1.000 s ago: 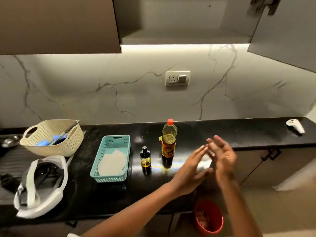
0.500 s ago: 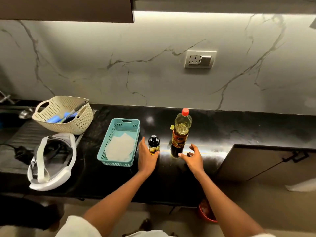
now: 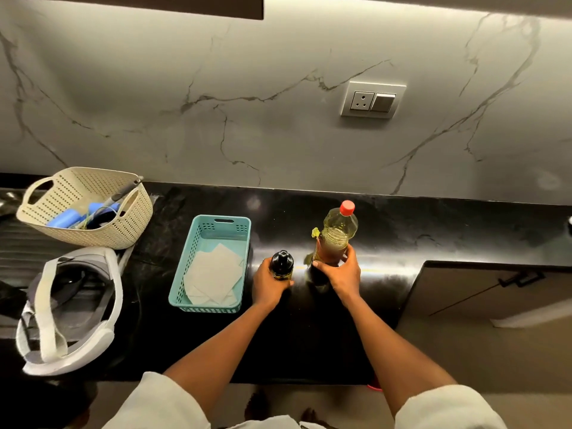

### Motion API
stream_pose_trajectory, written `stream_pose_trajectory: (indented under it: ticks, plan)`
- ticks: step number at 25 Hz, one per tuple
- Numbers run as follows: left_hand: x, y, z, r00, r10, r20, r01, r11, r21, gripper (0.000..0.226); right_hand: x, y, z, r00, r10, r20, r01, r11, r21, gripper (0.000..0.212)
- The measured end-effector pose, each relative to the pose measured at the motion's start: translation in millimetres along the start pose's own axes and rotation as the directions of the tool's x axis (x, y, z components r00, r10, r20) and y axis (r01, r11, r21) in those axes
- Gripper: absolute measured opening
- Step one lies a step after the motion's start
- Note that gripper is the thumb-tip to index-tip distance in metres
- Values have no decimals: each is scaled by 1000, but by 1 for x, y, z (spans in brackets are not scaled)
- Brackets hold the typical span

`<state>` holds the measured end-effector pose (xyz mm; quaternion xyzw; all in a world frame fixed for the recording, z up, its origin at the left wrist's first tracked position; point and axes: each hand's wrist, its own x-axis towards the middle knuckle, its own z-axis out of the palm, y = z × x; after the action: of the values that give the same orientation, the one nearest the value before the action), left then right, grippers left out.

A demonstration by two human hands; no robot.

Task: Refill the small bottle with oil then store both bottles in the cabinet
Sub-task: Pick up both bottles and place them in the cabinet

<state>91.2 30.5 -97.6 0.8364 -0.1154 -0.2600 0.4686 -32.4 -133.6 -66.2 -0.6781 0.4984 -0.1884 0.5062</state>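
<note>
A small dark bottle (image 3: 281, 263) with a black cap stands on the black countertop (image 3: 309, 329). My left hand (image 3: 268, 284) grips it from the left, fingers wrapped round its lower body. Just to its right stands a large clear oil bottle (image 3: 338, 230) with a red cap and yellow oil inside. My right hand (image 3: 339, 274) grips this bottle round its labelled lower half. Both bottles are upright with their caps on.
A teal basket (image 3: 213, 230) holding folded paper sits left of the small bottle. Further left are a cream basket (image 3: 123, 224) with tools and a white headset (image 3: 68, 311). A lower cabinet door (image 3: 483, 289) stands open at the right. A socket (image 3: 371, 100) is on the marble wall.
Both hands dropped from mid-air to the counter and closed round the bottles, left on the small one, right on the large one. The view tilted down and moved closer.
</note>
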Motion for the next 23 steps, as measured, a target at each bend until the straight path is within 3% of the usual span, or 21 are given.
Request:
stream_pose_trajectory:
  ticks: [4,9,20,23]
  plan:
    - [4,0,3,999,46,16,-46,999,16,64,2,-6,11,996,-5,-95,2,1000,-28,100]
    - [12,14,15,997,71,10,-71,997,7,56,8,-17,10,994,-4,-108,-5,996,-85,87]
    - [31,30,41,994,104,20,-104,994,12,72,18,-20,3,999,-29,-44,23,991,-135,79]
    - [39,27,43,991,129,35,-129,992,-12,67,21,-20,2,999,-35,-31,31,992,-119,77]
